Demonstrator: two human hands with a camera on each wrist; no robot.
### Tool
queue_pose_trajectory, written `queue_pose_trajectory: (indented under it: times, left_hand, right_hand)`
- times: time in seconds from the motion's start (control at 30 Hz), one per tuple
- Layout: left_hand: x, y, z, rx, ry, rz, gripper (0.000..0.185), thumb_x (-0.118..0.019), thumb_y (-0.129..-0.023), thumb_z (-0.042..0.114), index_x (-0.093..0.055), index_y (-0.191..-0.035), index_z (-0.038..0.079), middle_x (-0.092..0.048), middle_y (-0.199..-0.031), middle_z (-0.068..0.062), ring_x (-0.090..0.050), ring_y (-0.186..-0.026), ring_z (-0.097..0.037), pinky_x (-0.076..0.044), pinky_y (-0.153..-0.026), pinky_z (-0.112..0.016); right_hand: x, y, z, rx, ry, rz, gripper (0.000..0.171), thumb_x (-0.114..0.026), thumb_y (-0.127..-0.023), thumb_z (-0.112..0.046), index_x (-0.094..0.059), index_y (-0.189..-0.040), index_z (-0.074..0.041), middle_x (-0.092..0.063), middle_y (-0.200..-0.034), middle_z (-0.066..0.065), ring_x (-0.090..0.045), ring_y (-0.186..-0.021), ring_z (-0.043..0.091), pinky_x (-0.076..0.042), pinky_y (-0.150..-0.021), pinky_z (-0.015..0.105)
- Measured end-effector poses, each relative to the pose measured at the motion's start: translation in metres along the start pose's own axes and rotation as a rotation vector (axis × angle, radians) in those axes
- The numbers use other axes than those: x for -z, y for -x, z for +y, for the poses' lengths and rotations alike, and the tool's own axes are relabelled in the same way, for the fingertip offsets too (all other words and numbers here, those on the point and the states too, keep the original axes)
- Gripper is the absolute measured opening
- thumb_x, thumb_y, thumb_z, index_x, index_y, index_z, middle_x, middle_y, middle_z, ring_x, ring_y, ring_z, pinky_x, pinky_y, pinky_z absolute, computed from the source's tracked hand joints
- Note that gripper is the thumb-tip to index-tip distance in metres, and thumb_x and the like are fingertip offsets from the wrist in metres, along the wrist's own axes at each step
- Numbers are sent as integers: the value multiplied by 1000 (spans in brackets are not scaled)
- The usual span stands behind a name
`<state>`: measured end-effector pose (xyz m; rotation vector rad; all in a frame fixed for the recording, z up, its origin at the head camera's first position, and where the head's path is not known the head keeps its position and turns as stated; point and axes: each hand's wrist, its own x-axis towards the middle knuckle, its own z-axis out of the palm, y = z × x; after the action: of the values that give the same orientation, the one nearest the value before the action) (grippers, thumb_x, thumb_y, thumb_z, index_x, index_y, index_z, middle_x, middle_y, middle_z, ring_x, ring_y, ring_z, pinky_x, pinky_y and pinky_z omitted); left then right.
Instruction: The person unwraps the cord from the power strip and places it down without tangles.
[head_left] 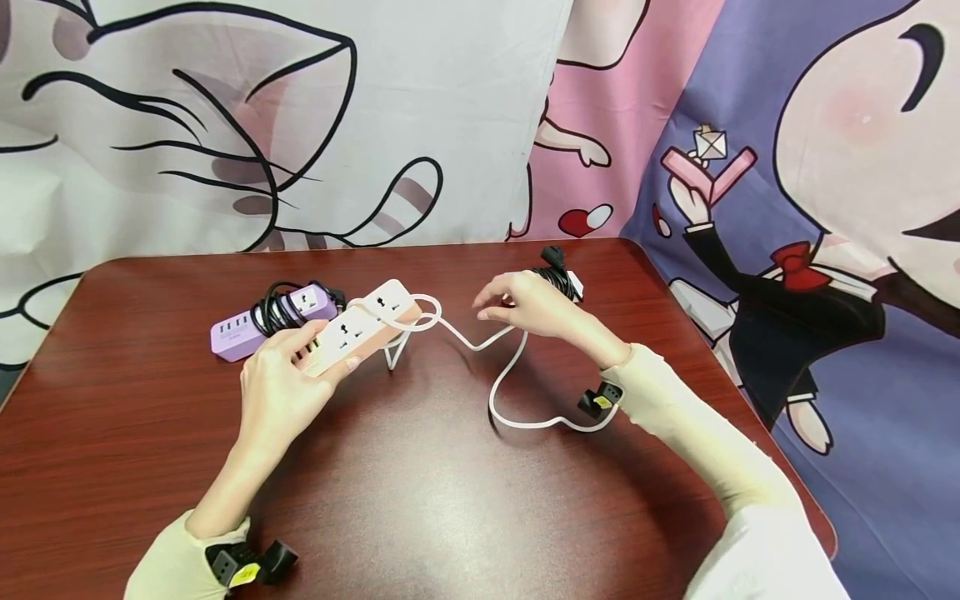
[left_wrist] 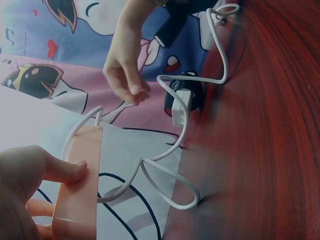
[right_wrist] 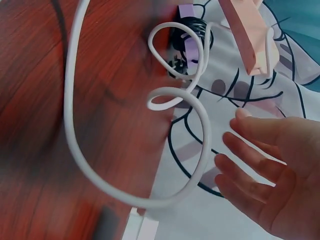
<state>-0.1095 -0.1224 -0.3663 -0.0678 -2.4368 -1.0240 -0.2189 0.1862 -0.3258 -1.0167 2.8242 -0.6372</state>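
My left hand (head_left: 279, 392) grips a power strip (head_left: 351, 333) with a white socket face and a peach-coloured body, raised over the table and tilted. In the left wrist view the thumb presses along the strip's peach side (left_wrist: 80, 200), with other fingers behind it. A white cord (head_left: 517, 425) is looped round the strip's far end and runs in loose bends across to the right. My right hand (head_left: 536, 305) hovers above the cord on the right side, holding nothing. Its fingers are spread and slightly bent in the right wrist view, beside a large loop of the cord (right_wrist: 205, 135).
A purple power strip (head_left: 234, 335) wrapped in its black cord lies behind my left hand. At the back right, partly behind my right hand, sits a white strip bound with black cord (head_left: 557, 277). The brown table (head_left: 420, 500) meets printed curtains at its back and right.
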Motion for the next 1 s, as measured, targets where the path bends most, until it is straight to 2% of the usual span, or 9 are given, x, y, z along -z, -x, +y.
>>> queue_pose_trajectory:
  times: [0.07,0.23,0.4,0.5,0.63,0.8,0.87,1.0]
  left_hand:
    - [0,0,1,2,1,-1,52,-86,-67,20,-69,-114,7,-69,-103,-17,-59,-83,-29,-38,-70,-46]
    - [1,0,2,1,8,-2,52,-86,-66,20,-69,-114,7,-69,-105,-17,-60,-86,-30,-39,-72,-47]
    - [2,-1,4,-14,19,4,52,-86,-65,19,-70,-113,7,-69,-105,-17,-61,-86,-30,-39,-71,-46]
    - [3,-3,6,-30,27,10,52,-86,-65,18,-70,-113,6,-70,-104,-17,-60,-82,-28,-38,-68,-44]
    - [4,-5,9,-40,31,5,52,-86,-65,19,-69,-113,5,-70,-104,-18,-60,-83,-29,-38,-68,-44]
    - [5,-7,12,-37,37,0,54,-86,-66,19,-69,-115,4,-69,-108,-19,-62,-90,-32,-39,-71,-46]
    - [5,-7,13,-41,40,-1,54,-86,-66,19,-69,-114,4,-69,-107,-19,-62,-89,-32,-39,-71,-45]
    - [4,-7,13,-48,45,-2,54,-86,-65,19,-69,-114,4,-69,-106,-19,-61,-86,-31,-39,-70,-45]
  right_hand:
    - [0,-5,-3,5,-26,8,18,-71,-87,-24,-74,-103,-16,-72,-99,-2,-59,-79,11,-48,-72,32]
    - [-4,-22,-8,21,-120,-19,21,-72,-86,-20,-73,-105,-12,-73,-104,3,-66,-87,13,-53,-80,35]
    - [-12,-36,-12,40,-158,-88,24,-73,-85,-18,-71,-107,-9,-73,-103,5,-69,-90,13,-53,-82,25]
    - [-17,-43,-15,71,-164,-107,22,-73,-84,-16,-71,-104,-9,-73,-99,3,-69,-90,14,-53,-82,24]
    - [-24,-51,-20,118,-119,-92,20,-73,-84,-15,-70,-102,-8,-71,-95,2,-64,-88,11,-51,-82,24]
    - [-32,-55,-25,121,-90,-81,29,-79,-79,-20,-66,-101,-5,-63,-86,4,-54,-81,13,-44,-76,24]
    - [-34,-56,-27,129,-109,-80,34,-80,-77,-21,-66,-103,-5,-63,-88,6,-54,-82,15,-43,-77,25]
    - [-38,-56,-27,206,-108,-75,34,-78,-79,-22,-66,-106,-5,-64,-95,7,-54,-88,18,-42,-82,28]
